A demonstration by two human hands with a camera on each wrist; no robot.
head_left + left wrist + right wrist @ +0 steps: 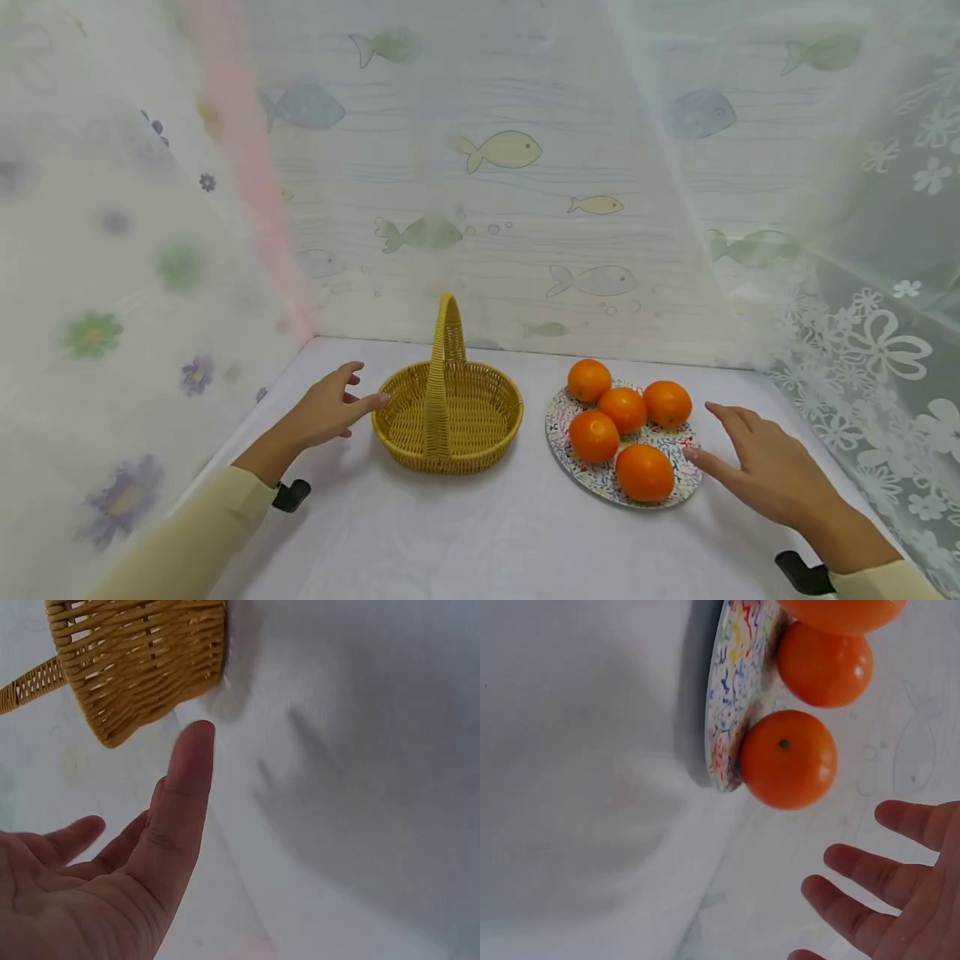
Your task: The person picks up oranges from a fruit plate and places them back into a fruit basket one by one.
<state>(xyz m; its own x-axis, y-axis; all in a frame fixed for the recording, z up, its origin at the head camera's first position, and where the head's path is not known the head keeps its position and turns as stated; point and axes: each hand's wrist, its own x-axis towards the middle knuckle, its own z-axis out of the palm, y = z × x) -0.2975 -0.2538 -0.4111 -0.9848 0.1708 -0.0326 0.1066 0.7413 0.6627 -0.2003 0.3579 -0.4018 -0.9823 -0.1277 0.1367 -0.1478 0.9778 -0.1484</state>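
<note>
A yellow wicker basket with a tall arched handle stands on the white table with nothing inside. My left hand hovers at its left side, fingers spread and thumb pointing to the rim; in the left wrist view the thumb shows just short of the woven wall. To the right, several oranges lie on a round plate with a colourful speckled pattern. Beside the plate's right edge is my right hand, fingers loosely extended and holding nothing. The right wrist view shows its fingers apart from the nearest orange.
A white cloth covers the table. Behind it hangs a pale curtain printed with fish. Flowered fabric closes off the left side, and sheer lace with white flowers hangs along the right.
</note>
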